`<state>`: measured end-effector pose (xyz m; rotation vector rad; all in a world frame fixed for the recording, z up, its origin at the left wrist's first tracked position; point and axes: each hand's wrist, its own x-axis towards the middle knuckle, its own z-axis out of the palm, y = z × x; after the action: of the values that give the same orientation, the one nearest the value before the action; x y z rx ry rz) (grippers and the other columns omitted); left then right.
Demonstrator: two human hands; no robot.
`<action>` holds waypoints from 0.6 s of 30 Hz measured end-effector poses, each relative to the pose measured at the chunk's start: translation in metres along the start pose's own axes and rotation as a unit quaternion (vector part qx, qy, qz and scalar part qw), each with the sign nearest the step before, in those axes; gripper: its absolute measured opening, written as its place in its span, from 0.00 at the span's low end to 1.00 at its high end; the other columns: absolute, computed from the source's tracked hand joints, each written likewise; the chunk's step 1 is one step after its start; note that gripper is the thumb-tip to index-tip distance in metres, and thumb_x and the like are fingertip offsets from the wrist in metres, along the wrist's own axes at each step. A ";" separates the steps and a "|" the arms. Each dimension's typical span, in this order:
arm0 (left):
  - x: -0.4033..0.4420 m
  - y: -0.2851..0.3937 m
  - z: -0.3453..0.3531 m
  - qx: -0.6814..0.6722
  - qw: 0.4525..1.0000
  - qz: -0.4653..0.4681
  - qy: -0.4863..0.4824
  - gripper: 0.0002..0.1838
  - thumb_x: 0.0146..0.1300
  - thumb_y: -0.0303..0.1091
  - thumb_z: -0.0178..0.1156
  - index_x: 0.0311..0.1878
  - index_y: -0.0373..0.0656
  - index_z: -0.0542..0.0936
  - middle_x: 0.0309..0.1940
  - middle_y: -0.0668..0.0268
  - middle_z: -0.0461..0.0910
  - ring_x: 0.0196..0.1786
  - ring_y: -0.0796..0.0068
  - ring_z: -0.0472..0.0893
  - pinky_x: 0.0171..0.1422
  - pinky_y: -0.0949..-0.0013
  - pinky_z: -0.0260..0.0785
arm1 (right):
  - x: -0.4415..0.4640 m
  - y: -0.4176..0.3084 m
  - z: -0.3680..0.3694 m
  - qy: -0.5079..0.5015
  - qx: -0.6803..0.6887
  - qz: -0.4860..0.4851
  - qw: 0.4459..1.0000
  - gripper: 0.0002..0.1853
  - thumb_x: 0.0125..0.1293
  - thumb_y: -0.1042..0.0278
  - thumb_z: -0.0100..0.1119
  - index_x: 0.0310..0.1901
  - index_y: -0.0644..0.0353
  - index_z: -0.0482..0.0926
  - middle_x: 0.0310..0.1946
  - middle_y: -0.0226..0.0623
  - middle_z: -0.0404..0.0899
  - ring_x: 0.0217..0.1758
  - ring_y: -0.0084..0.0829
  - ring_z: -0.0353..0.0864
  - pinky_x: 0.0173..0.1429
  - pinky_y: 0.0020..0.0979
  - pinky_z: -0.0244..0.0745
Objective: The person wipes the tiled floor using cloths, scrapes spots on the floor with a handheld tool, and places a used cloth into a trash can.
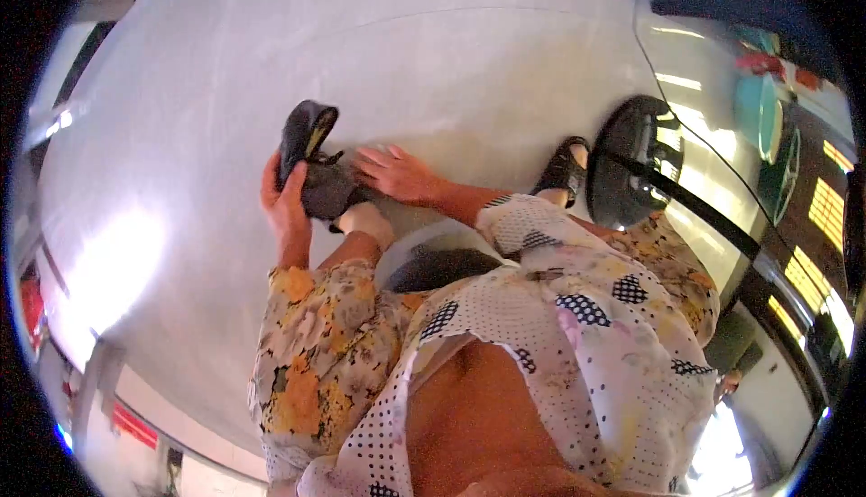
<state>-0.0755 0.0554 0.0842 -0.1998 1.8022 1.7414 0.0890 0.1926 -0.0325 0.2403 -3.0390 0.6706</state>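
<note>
At the left of the head view, my left hand [287, 199] grips a black shoe [305, 132]. Its mouth faces right and shows a yellowish lining. The shoe sits right by my left foot [365, 224], over a dark grey covering at its front; I cannot tell where one ends and the other begins. My right hand [395, 174] lies just right of the shoe with its fingers stretched toward it, holding nothing visible. A black shoe [565, 172] is on my right foot, farther right.
A round black base [631, 163] with a pole [713, 222] stands right of my right foot. A thin cable [663, 91] crosses the pale floor [406, 55]. Between my legs is a dark rounded thing [442, 269]. A turquoise basin [756, 114] stands at the far right.
</note>
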 end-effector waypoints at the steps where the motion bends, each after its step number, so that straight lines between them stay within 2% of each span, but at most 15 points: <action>1: -0.003 0.005 0.003 0.001 1.000 -0.014 -0.008 0.23 0.60 0.28 0.61 0.59 0.34 0.71 0.47 0.63 0.77 0.46 0.74 0.76 0.51 0.71 0.70 | 0.012 0.002 -0.011 -0.012 -0.014 0.010 1.000 0.19 0.61 0.65 0.51 0.55 0.51 0.75 0.63 0.33 0.65 0.72 0.38 0.55 0.67 0.51 0.57; 4: -0.007 0.018 0.012 -0.014 1.000 -0.020 -0.020 0.22 0.61 0.28 0.61 0.58 0.34 0.72 0.46 0.62 0.77 0.47 0.74 0.77 0.51 0.70 0.71 | 0.055 0.023 -0.036 0.007 -0.037 0.057 0.998 0.20 0.62 0.67 0.50 0.57 0.52 0.72 0.62 0.34 0.65 0.72 0.38 0.54 0.68 0.51 0.56; 5: -0.008 0.021 0.013 0.038 0.999 0.002 -0.019 0.22 0.61 0.28 0.60 0.58 0.33 0.72 0.46 0.61 0.77 0.47 0.72 0.77 0.50 0.69 0.72 | 0.064 0.036 -0.037 0.024 -0.040 0.075 0.996 0.20 0.62 0.67 0.50 0.57 0.53 0.72 0.62 0.34 0.64 0.72 0.38 0.54 0.68 0.51 0.56; 8: -0.005 0.014 0.011 0.008 1.000 0.001 -0.028 0.21 0.61 0.28 0.60 0.57 0.34 0.72 0.46 0.61 0.77 0.47 0.71 0.78 0.49 0.67 0.73 | 0.070 0.089 -0.035 0.100 -0.099 0.138 0.980 0.20 0.62 0.68 0.49 0.57 0.52 0.72 0.62 0.33 0.64 0.71 0.38 0.55 0.69 0.52 0.55; 11: -0.008 0.015 0.016 0.003 1.000 -0.008 -0.024 0.21 0.60 0.28 0.61 0.57 0.34 0.72 0.46 0.61 0.77 0.46 0.71 0.78 0.49 0.67 0.73 | 0.035 0.141 -0.065 0.116 -0.128 0.223 0.959 0.18 0.62 0.68 0.50 0.55 0.52 0.73 0.60 0.35 0.66 0.69 0.41 0.58 0.63 0.54 0.59; 13: -0.008 0.014 0.016 0.005 0.999 -0.001 -0.052 0.22 0.60 0.28 0.60 0.58 0.34 0.72 0.46 0.61 0.77 0.46 0.71 0.78 0.49 0.68 0.73 | -0.002 0.165 -0.090 0.095 -0.108 0.322 0.936 0.18 0.64 0.69 0.47 0.57 0.50 0.71 0.62 0.32 0.65 0.70 0.39 0.57 0.69 0.52 0.55; 15: -0.005 0.011 0.011 0.021 0.998 0.001 -0.059 0.22 0.61 0.28 0.60 0.58 0.33 0.72 0.46 0.61 0.77 0.46 0.71 0.78 0.49 0.68 0.73 | -0.042 0.186 -0.100 0.083 -0.126 0.403 0.903 0.17 0.65 0.68 0.47 0.56 0.50 0.71 0.64 0.30 0.63 0.70 0.38 0.57 0.68 0.51 0.55; 18: -0.002 0.010 0.010 0.042 0.998 0.003 -0.049 0.22 0.61 0.28 0.60 0.58 0.33 0.71 0.46 0.61 0.77 0.44 0.71 0.78 0.47 0.67 0.73 | -0.089 0.210 -0.117 0.057 -0.165 0.459 0.871 0.19 0.64 0.69 0.49 0.58 0.49 0.70 0.65 0.28 0.63 0.69 0.35 0.59 0.67 0.46 0.60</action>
<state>-0.0756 0.0653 0.0945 -0.0726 1.8020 1.6479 0.1425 0.4430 -0.0183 -1.2525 -2.9252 0.1126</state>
